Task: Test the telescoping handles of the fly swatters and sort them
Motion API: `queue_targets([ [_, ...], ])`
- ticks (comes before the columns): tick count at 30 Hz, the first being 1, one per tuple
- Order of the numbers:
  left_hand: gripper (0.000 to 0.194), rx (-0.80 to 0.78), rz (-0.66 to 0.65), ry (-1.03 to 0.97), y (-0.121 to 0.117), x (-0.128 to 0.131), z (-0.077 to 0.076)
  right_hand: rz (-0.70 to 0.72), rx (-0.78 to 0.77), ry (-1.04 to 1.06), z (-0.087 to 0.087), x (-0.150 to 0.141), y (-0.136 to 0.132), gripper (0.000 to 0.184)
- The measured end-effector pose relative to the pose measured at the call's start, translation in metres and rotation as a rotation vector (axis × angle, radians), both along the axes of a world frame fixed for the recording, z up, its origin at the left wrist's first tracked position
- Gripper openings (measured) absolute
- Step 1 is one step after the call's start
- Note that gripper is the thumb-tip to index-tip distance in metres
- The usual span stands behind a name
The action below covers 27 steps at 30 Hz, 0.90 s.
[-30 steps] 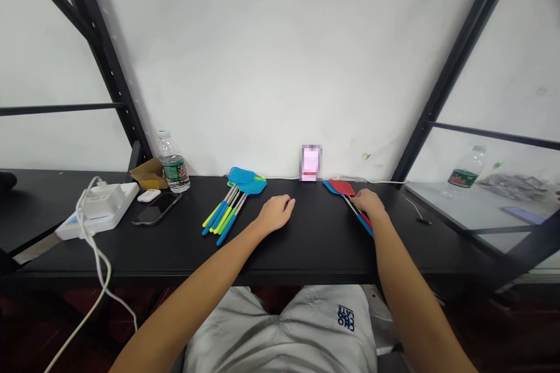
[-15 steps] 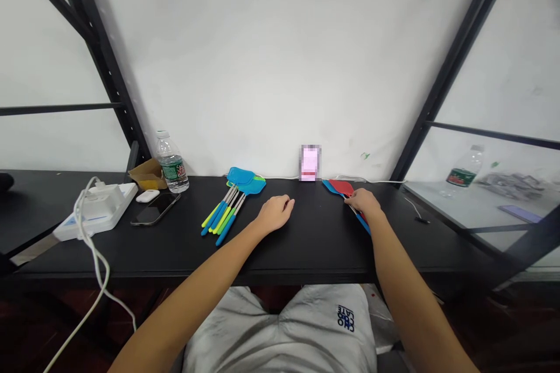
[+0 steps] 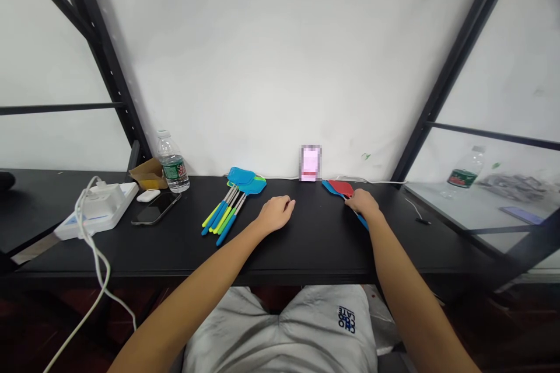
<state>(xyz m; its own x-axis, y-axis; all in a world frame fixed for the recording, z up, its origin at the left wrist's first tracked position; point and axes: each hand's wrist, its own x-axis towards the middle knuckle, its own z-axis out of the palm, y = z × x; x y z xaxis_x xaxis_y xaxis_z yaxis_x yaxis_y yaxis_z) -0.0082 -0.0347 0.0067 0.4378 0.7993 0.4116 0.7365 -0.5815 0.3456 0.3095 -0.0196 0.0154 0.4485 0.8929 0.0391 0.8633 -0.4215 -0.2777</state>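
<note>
My right hand is closed over the rod of a red fly swatter, whose flat head points toward the wall. A blue fly swatter lies partly under it, and its blue handle end shows below my hand. The fingertips are partly hidden, so I cannot tell whether both rods are in the grip. Loosely curled, my left hand rests on the black table with nothing seen in it. Left of it lies a fanned pile of fly swatters with blue and green heads, thin metal rods and blue, yellow or green handles.
A lit phone stands against the wall. To the left are a water bottle, a small brown box, a white case, a dark phone and a white power strip with cables. A short cable lies at right.
My right hand and forearm have shifted very slightly left over the red fly swatter. My left hand and the pile stay as they were.
</note>
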Motion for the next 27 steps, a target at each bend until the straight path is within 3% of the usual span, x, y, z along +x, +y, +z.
queue_targets([
  [17, 0.04, 0.018, -0.007, 0.016, 0.002, -0.0007, -0.0015, 0.021, 0.015, -0.052, -0.006, 0.0022, 0.0057, 0.039],
  [27, 0.039, -0.002, -0.012, 0.008, -0.0003, -0.0006, 0.001, 0.022, 0.012, -0.04, -0.0063, 0.0009, 0.0057, 0.033],
])
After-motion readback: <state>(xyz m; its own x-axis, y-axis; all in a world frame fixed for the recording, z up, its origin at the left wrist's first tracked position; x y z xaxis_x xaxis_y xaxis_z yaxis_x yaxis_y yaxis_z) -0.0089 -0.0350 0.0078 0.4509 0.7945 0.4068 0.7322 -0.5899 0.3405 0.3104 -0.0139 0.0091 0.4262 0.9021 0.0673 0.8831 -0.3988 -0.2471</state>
